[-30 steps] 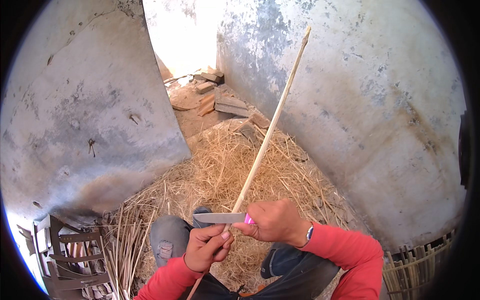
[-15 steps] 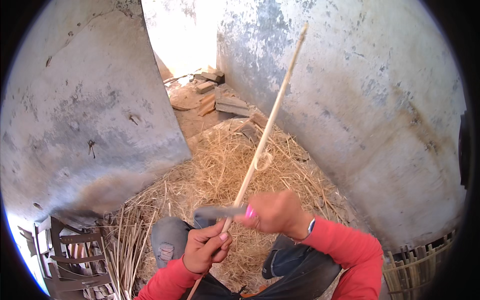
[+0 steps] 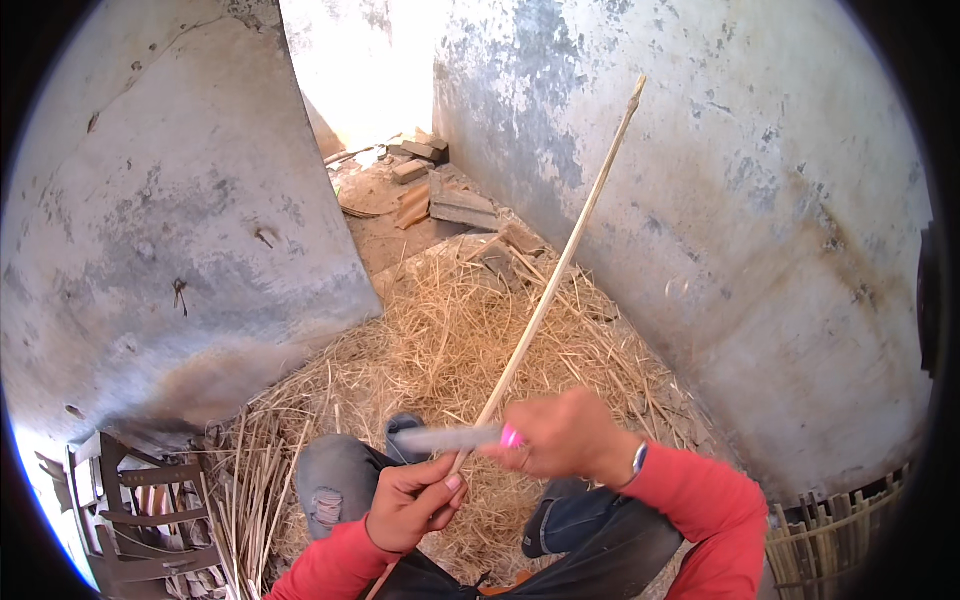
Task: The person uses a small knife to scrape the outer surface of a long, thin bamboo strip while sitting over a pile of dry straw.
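A long pale strip of wood, perhaps bamboo [image 3: 546,300], slants from my lap up toward the far right. My left hand [image 3: 414,504] is closed around its lower part, thumb on top. In my right hand [image 3: 570,435] is a knife [image 3: 450,438] with a pink handle, its fingers wrapped round the grip. The grey blade, blurred by motion, points left and lies across the strip just above my left hand. Whether the edge touches the strip cannot be made out.
Straw-like shavings [image 3: 450,330] cover the floor before my legs. Split sticks [image 3: 262,490] lie at left beside a dark broken frame [image 3: 150,510]. Walls stand on both sides. Bricks [image 3: 462,208] and rubble lie by the bright opening. A slatted basket [image 3: 835,540] is at lower right.
The strip's far end has swung right and a little down. A curled shaving has left the strip; small blurred curls now show against the right wall. The right hand has shifted slightly right.
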`<act>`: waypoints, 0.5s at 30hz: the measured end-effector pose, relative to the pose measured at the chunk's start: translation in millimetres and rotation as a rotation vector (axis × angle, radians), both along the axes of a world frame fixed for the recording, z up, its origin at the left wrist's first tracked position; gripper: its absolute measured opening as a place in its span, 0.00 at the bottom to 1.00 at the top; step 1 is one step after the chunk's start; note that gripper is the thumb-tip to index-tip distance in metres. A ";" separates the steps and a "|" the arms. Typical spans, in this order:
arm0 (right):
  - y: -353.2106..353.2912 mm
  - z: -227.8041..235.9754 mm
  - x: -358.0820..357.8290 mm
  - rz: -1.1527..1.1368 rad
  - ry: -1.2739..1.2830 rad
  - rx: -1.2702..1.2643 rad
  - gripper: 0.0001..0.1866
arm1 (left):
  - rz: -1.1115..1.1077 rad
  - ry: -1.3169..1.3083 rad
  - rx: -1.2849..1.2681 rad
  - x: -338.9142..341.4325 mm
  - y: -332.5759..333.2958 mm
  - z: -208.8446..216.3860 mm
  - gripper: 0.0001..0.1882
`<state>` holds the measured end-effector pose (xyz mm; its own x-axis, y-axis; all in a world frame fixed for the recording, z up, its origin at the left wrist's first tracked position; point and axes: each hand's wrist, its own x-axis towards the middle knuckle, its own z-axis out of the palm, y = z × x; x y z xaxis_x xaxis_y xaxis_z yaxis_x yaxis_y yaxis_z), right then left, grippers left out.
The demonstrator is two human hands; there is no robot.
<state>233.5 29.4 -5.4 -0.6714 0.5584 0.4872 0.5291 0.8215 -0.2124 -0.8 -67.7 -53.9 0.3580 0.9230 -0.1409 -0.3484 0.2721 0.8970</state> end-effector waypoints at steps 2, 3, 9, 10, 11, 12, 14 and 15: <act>-9.9 -5.7 -5.1 0.006 -0.017 -0.012 0.25 | -0.029 0.067 0.031 1.9 1.3 -0.7 0.22; -11.9 -7.5 -6.2 0.016 -0.036 -0.029 0.25 | 0.012 0.053 0.037 5.5 1.3 3.1 0.22; 31.8 -1.9 14.3 -0.188 0.107 0.152 0.26 | 0.116 0.033 0.026 5.8 0.5 12.6 0.22; 34.6 -1.6 15.5 -0.200 0.133 0.176 0.25 | 0.126 0.041 0.026 5.5 0.1 13.2 0.22; 38.6 0.9 17.5 -0.198 0.136 0.176 0.25 | 0.128 0.043 0.027 5.1 -0.2 13.0 0.22; 44.6 2.7 19.3 -0.271 0.145 0.200 0.25 | 0.129 0.017 0.027 3.6 -1.1 11.6 0.22; 57.7 9.4 29.7 -0.424 0.179 0.204 0.26 | 0.127 -0.019 0.029 2.6 -2.6 11.0 0.22; 67.5 10.7 38.7 -0.499 0.211 0.182 0.26 | 0.092 0.018 0.048 2.8 -4.6 10.8 0.22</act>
